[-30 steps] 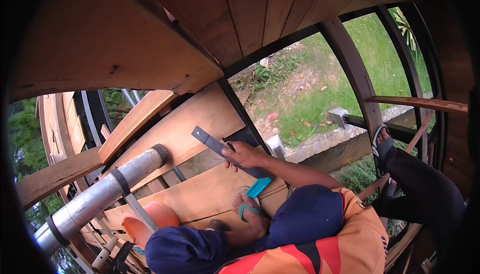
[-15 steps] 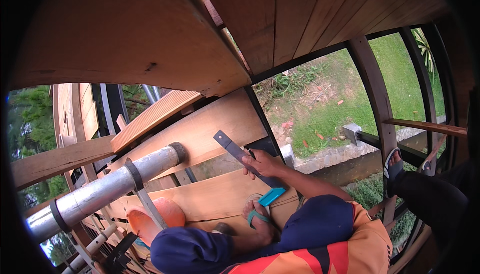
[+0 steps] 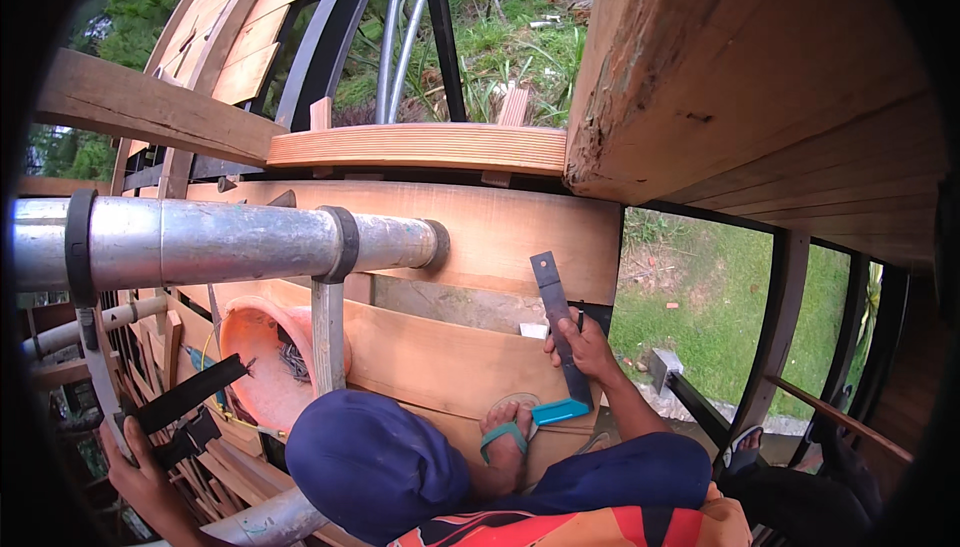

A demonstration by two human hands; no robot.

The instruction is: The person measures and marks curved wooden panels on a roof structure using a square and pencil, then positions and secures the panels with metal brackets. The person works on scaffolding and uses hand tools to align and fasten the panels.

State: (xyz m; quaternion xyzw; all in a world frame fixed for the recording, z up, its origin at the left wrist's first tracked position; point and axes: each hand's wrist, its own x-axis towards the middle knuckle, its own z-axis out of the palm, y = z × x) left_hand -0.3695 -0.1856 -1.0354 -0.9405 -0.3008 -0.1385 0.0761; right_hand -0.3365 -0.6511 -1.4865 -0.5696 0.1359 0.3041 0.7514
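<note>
In my right hand (image 3: 590, 349) is a try square, its dark blade (image 3: 553, 292) angled up past the fingers and its turquoise stock (image 3: 560, 412) down by my sandalled foot. A thin dark stick, perhaps a pencil, pokes up between the same fingers. At the lower left, my left hand (image 3: 140, 482) is closed around the lower part of a grey metal bar (image 3: 100, 372) hanging from the big silver pipe (image 3: 220, 244). Black flat pieces (image 3: 190, 399) stick out beside those fingers. Part of the left hand's grip is hidden.
An orange bucket (image 3: 255, 387) with nails inside stands under the pipe, behind an upright metal bar (image 3: 328, 337). Planks (image 3: 430, 352) with gaps lie underfoot. A thick wooden board (image 3: 700, 97) overhangs at upper right. Another person's sandalled foot (image 3: 745, 444) is at the right.
My view has swung left, bringing the bucket's inside and my left hand into sight. The right hand still holds the try square, its blade now more upright in the picture.
</note>
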